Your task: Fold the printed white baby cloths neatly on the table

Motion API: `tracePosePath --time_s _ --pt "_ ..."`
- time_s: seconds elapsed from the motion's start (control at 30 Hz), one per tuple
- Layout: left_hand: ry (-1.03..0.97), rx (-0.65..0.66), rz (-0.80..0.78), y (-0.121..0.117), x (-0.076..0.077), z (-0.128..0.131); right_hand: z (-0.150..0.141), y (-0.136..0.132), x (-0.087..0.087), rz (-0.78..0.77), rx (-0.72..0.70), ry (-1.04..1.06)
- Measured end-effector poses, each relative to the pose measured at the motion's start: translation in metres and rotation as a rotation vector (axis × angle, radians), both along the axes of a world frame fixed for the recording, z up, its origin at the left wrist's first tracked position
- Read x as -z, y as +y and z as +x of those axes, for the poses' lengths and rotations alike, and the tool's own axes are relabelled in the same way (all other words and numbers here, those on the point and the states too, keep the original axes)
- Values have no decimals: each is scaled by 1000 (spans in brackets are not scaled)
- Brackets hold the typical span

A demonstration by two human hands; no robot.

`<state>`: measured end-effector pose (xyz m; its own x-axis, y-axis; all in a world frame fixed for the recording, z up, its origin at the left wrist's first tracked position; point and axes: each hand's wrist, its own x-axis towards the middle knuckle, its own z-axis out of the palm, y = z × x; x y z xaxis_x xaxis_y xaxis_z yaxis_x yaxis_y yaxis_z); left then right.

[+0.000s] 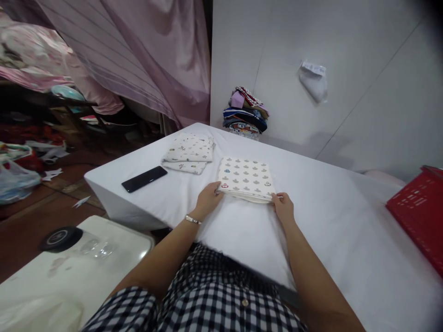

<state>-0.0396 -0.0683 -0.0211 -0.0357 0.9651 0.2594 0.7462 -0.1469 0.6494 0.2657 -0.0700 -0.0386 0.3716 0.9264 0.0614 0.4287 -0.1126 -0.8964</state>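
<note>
A folded cream cloth (245, 177) with rows of small grey printed motifs and a few coloured ones lies flat on the white-covered table (321, 221). My left hand (208, 199) pinches its near left corner. At the near right corner, my right hand (284, 206) grips the layered edge between thumb and fingers. Beyond and to the left lies another folded white cloth (189, 152) with a small scattered print, apart from both hands. A black phone (144, 179) rests left of my left hand.
Folded clothes (245, 113) are stacked at the table's far edge by the white wall. A red plastic basket (420, 207) stands at the right. On the left, a white stool-like surface (114, 230) holds a round black object (61, 238). A pink curtain (155, 60) hangs behind.
</note>
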Motion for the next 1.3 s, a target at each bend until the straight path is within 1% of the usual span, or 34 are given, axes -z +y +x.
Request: tracePosePath --time_s 0.1,0.23,0.3,0.37,0.43,0.57,0.67,0.73,0.8,0.87,0.93,1.1,1.2,1.3 --pt "-35 -24 12 3 4 3 0 0 -1 -7 5 -87" --pt "-91 -30 8 7 8 3 -1 -1 -7 -36 38 -285" --pt "-119 -48 -2 8 8 4 -2 -2 -11 -75 56 -367" --pt "-124 -80 -15 8 6 6 -3 -2 -14 -106 51 -404" --pt "-72 -104 -16 7 2 11 -5 -2 -15 -125 18 -420" --pt "115 -129 -4 8 -5 19 -5 -1 -14 -132 -26 -430" --pt "171 -156 -40 11 -5 22 -5 0 -13 -125 -28 -435" --pt "175 -172 -87 14 -6 23 -5 0 -13 -127 -24 -439" --pt "135 -185 -158 18 -8 23 -5 1 -14 -135 -23 -445" --pt "71 -174 -228 21 -12 22 -5 1 -14 -139 -26 -454" --pt "41 -142 -266 25 -17 20 -5 1 -15 -138 -31 -458" --pt "117 -53 -278 27 -25 13 -4 1 -15 -145 -40 -463" --pt "156 -68 -249 20 -25 10 -5 1 -14 -148 -39 -473" --pt "228 -107 -174 10 -24 12 -3 4 -16 -167 -49 -459"
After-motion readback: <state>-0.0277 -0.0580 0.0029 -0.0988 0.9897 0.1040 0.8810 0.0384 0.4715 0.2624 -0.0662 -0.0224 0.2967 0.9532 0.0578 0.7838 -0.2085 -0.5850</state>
